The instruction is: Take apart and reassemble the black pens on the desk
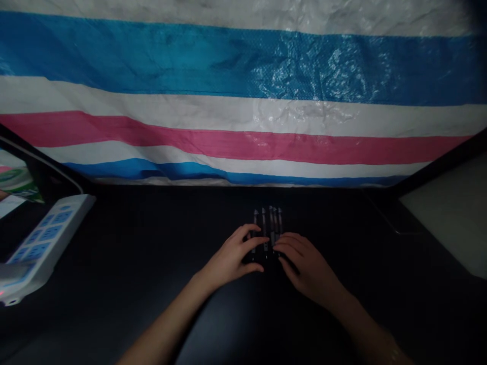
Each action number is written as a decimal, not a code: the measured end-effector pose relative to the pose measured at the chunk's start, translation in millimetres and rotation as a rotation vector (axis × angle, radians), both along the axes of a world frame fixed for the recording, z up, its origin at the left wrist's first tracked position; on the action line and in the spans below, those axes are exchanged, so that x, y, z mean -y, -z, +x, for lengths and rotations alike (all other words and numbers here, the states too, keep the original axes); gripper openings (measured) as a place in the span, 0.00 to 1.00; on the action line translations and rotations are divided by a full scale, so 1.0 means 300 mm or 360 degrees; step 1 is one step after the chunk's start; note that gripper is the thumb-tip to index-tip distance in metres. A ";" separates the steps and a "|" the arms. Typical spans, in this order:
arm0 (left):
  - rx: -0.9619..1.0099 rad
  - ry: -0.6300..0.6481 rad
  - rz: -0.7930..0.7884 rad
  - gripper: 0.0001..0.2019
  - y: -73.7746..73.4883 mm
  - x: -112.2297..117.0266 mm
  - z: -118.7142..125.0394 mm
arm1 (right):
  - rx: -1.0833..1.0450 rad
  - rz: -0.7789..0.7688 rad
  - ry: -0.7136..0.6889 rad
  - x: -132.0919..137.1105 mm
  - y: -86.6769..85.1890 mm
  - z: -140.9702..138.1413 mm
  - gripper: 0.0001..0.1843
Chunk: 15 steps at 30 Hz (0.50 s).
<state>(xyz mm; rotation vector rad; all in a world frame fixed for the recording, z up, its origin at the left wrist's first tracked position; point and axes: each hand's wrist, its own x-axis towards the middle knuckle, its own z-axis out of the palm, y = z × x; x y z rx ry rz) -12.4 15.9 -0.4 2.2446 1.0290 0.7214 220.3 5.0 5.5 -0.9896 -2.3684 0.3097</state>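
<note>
Several slim pen-like sticks with pale tips lie side by side on a dark table, pointing away from me. My left hand rests at their near ends, fingers curled with fingertips touching the sticks. My right hand sits just to the right, its bent fingers also touching the near ends of the sticks. Neither hand has lifted a stick. The near ends are hidden under my fingers and hard to make out in the dim light.
A white and blue power strip lies at the table's left edge. A striped blue, white and pink plastic sheet hangs behind the table. A pale surface sits at the right.
</note>
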 end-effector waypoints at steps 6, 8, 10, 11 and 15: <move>-0.0024 0.0007 0.0118 0.25 0.022 -0.004 0.024 | 0.0360 0.0227 -0.0113 0.004 0.039 -0.010 0.17; -0.0057 0.0007 0.0153 0.24 0.023 -0.007 0.031 | 0.0345 0.0270 -0.0116 0.003 0.046 -0.014 0.15; -0.0085 0.0000 0.0181 0.22 0.024 -0.010 0.035 | 0.0319 0.0319 -0.0124 -0.002 0.048 -0.021 0.15; -0.0093 -0.0003 0.0191 0.20 0.024 -0.011 0.036 | 0.0308 0.0348 -0.0134 -0.004 0.048 -0.025 0.16; -0.0104 -0.0019 0.0193 0.18 0.024 -0.013 0.037 | 0.0274 0.0465 -0.0165 -0.010 0.041 -0.042 0.14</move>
